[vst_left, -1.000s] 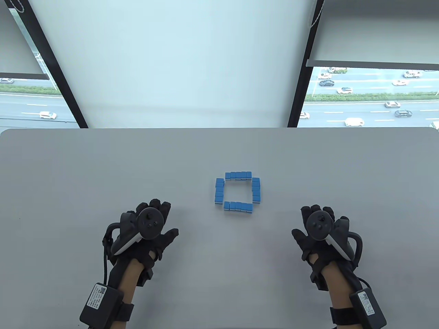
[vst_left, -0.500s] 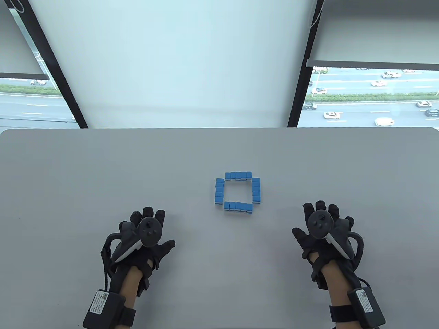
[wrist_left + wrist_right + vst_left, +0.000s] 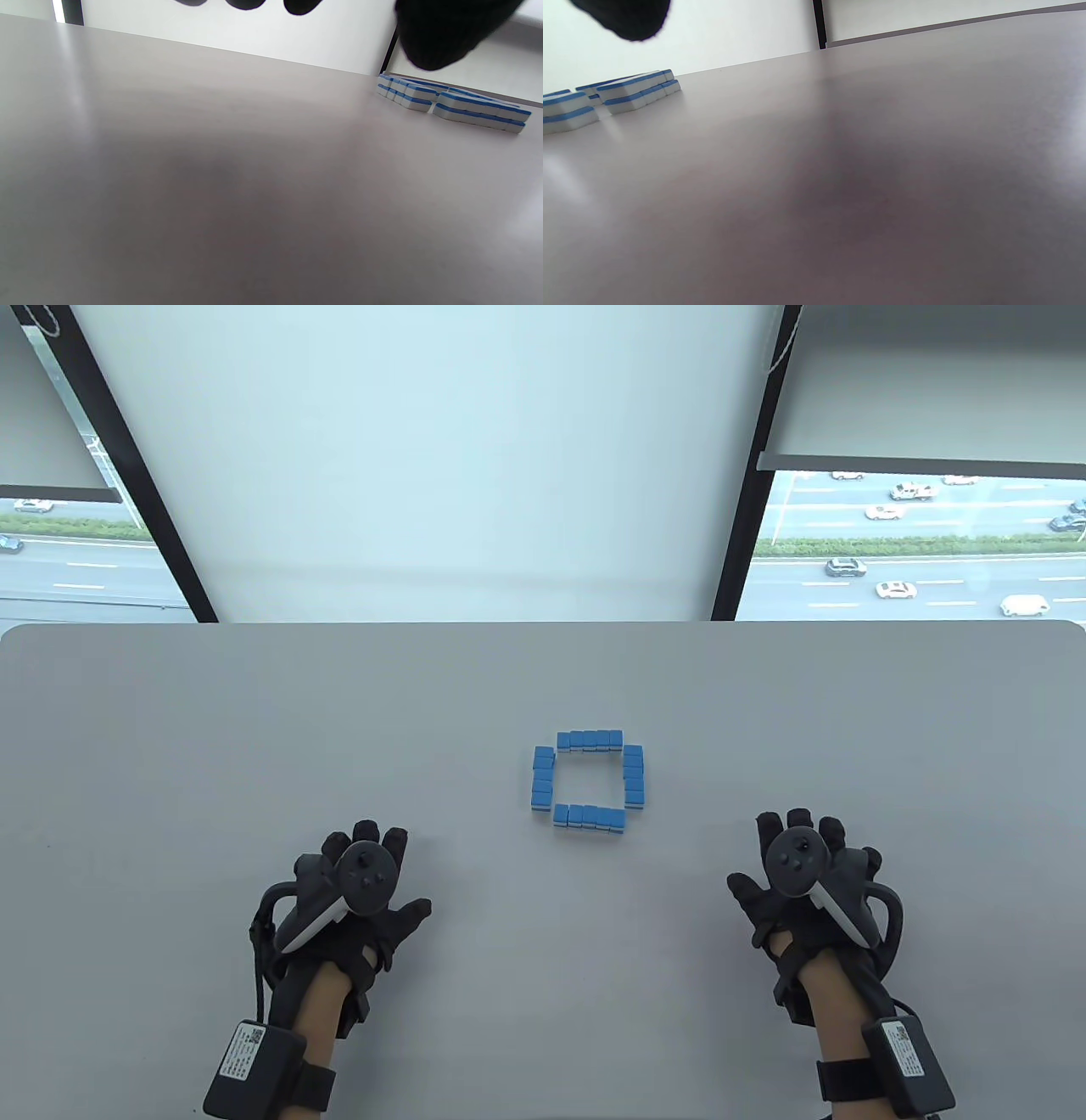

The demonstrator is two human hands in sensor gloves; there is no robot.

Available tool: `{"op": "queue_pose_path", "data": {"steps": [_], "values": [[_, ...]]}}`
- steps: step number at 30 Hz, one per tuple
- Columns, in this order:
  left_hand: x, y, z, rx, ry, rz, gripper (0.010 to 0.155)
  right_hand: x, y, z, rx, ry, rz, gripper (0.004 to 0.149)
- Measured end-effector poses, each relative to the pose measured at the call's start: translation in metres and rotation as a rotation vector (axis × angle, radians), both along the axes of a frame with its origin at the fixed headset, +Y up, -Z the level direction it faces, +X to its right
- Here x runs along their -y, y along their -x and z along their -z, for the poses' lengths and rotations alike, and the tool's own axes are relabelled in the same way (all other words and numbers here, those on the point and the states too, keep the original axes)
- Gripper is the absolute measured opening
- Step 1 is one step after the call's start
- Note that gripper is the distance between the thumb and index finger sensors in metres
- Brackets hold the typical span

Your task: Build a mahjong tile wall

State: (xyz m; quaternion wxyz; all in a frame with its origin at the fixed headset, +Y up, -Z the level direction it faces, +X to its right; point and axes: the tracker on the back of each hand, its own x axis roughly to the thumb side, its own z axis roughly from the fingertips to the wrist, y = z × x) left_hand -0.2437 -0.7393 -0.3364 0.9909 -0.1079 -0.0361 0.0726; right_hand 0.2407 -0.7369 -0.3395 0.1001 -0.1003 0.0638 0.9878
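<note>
Blue-and-white mahjong tiles form a square wall (image 3: 589, 779) of four rows, two tiles high, at the middle of the grey table (image 3: 254, 729). The wall also shows at the right of the left wrist view (image 3: 454, 103) and at the left of the right wrist view (image 3: 606, 99). My left hand (image 3: 366, 872) lies open, palm down, left of and nearer than the wall, holding nothing. My right hand (image 3: 793, 861) lies open, palm down, right of and nearer than the wall, holding nothing. Both hands are well apart from the tiles.
The table's far edge (image 3: 543, 624) meets a window wall with a white blind and dark frames (image 3: 747, 475). Nothing else lies on the table.
Over the last second my left hand has drawn slightly back toward me and my right hand has drifted slightly to the right. The tile wall has not moved.
</note>
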Motion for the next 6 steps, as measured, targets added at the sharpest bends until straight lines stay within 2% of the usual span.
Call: {"op": "queue_pose_path", "data": {"steps": [6], "values": [[-0.0011, 0.0004, 0.0004, 0.0, -0.008, 0.007, 0.088, -0.0012, 0.0019, -0.0005, -0.009, -0.007, -0.006, 0.082]]}}
